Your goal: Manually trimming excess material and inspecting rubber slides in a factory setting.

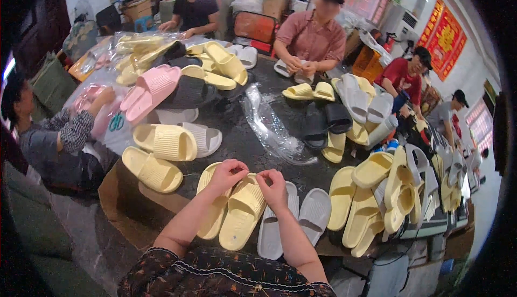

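A pair of pale yellow slide sandals [237, 213] lies side by side on the dark table [237, 141] right in front of me. My left hand [227, 172] rests on the top of the left sandal's strap, fingers curled and pinching at its edge. My right hand [273, 185] pinches at the top of the right sandal, fingers closed together. Whatever small thing the fingertips hold is hidden. A pair of grey slides [293, 219] lies just right of my right forearm.
More yellow slides [156, 157] lie to my left, and a stack of yellow and grey ones [388, 195] to my right. Pink slides [151, 90], dark slides [326, 122] and a crumpled clear plastic bag [272, 127] cover the middle. Several people work around the table.
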The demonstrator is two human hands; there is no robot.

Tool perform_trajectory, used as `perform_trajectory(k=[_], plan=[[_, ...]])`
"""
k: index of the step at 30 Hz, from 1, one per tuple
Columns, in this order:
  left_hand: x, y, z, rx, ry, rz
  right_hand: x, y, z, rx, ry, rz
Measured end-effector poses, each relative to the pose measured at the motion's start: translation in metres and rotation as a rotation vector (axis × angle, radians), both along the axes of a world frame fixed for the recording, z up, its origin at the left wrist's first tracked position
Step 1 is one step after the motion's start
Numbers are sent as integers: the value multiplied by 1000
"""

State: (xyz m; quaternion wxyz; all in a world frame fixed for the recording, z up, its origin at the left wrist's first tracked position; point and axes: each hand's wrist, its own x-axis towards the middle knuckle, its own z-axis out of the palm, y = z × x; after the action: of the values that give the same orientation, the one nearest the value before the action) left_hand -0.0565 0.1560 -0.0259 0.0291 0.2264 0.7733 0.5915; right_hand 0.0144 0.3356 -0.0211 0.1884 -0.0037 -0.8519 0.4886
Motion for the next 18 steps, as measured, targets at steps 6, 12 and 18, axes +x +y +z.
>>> perform_trajectory(k=[6, 12, 18], plan=[[3, 2, 1, 132, -113, -56, -1, 0, -9, -92, -15, -48], [3, -2, 3, -31, 125, -108, 1, -3, -4, 13, 8, 27], [5, 4, 3, 148, -112, -60, 0, 4, -13, -150, -64, -36]])
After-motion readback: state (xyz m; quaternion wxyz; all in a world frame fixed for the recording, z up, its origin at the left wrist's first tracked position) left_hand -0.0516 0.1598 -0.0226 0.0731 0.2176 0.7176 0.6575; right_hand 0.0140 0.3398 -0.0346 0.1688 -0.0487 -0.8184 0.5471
